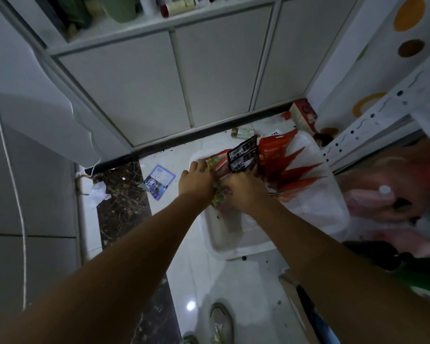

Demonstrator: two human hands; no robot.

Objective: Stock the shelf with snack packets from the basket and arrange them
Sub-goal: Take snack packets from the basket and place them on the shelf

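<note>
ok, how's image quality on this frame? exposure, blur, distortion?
Head view: dim, underexposed overall; wide-angle bends the cabinet edges; shelf contents at right smeared out of focus; one small glare spot on the floor; red packets in the basket are fairly sharp.

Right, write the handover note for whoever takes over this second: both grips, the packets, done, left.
Left grip: in the basket, holding the green packets.
Right grip: holding the same bundle from the other side.
Red packets and a black-labelled packet lie in the basket, which sits on the floor beside the shelf. Blue packet lies on the floor outside it.
Done: shelf contents too blurred to judge.
Left: carry this bundle to the shelf, then the rest, and arrange.
</note>
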